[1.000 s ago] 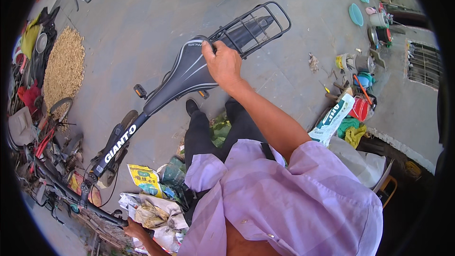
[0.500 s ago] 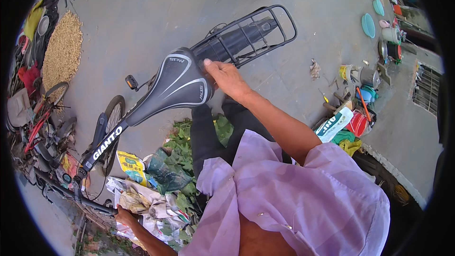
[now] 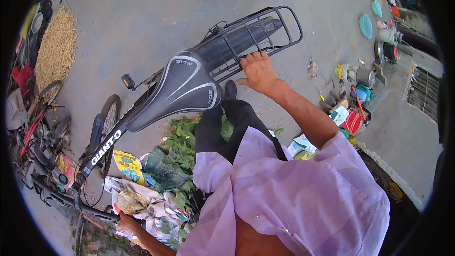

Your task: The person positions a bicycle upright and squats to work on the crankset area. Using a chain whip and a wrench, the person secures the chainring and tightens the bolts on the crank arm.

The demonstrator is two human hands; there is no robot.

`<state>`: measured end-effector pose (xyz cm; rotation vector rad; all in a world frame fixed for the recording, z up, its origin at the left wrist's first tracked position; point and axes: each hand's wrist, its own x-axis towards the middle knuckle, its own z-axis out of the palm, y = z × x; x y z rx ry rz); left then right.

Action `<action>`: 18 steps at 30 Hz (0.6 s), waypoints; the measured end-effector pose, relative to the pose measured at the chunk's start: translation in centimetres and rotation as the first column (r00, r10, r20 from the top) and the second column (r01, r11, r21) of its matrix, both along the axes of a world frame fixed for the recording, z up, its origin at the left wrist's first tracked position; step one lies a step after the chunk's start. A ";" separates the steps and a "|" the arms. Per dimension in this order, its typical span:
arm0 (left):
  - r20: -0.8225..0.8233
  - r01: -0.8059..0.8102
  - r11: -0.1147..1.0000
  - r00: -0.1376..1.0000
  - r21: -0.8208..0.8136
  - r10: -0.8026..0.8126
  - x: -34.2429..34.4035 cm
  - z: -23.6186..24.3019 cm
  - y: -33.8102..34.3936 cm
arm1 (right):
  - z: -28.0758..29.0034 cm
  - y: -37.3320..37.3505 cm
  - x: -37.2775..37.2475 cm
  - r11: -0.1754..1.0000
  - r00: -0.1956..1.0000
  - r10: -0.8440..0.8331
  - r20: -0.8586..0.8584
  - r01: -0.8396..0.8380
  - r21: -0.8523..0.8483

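A black bicycle stands in front of me, its saddle [image 3: 173, 87] in the middle and its front wheel [image 3: 110, 118] to the left. My left hand [image 3: 127, 222] is closed round the near end of the handlebar [image 3: 97, 212] at the lower left. Behind the saddle runs a black rear rack [image 3: 284, 27] over a dark mudguard. At the rack's near side rail my right hand [image 3: 260, 72] has its fingers curled over the bar, the thumb pointing toward the saddle.
Green leafy plants [image 3: 182, 135] and printed sacks [image 3: 130, 166] lie beside my legs. A heap of pale grains or pods [image 3: 56, 50] and a red bicycle [image 3: 31, 132] are at the left. Buckets, including a red one [image 3: 351, 122], and teal basins [image 3: 366, 26] line the right side.
My right hand has moved from the back of the saddle rightward onto the rack's rail. The bicycle has shifted slightly to the right in view. My left hand stays on the handlebar.
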<state>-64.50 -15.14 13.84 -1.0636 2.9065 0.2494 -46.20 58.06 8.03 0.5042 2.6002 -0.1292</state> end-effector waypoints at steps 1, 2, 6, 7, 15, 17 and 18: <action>0.057 -0.052 0.998 0.997 0.020 0.051 -0.1 -0.1 0.0 | -0.2 0.7 -0.1 0.999 0.995 0.050 0.082 -0.049 -0.004; 0.117 -0.106 0.994 0.988 0.039 0.101 -0.3 0.0 0.1 | -0.5 1.5 -0.2 0.995 0.982 0.099 0.164 -0.099 -0.010; 0.100 -0.008 0.999 0.995 0.034 0.005 1.1 -1.3 -4.2 | -3.4 2.5 -0.4 0.970 0.927 0.209 0.311 -0.236 0.050; 0.090 -0.069 0.994 0.994 0.087 0.061 1.8 -1.2 -4.9 | -3.3 2.5 0.2 0.971 0.949 0.219 0.225 -0.235 0.045; 0.154 -0.139 0.988 0.980 0.066 0.127 0.5 -0.7 1.3 | -1.9 4.4 -0.5 0.961 0.971 0.166 0.173 -0.119 -0.250; 0.158 -0.168 0.985 0.975 0.048 0.159 0.3 -0.4 2.6 | -1.8 4.8 -0.4 0.956 0.969 0.165 0.187 -0.110 -0.271; 0.110 -0.138 0.989 0.985 0.054 0.132 0.4 -0.3 0.6 | -2.0 5.1 -0.4 0.950 0.968 0.170 0.185 -0.112 -0.291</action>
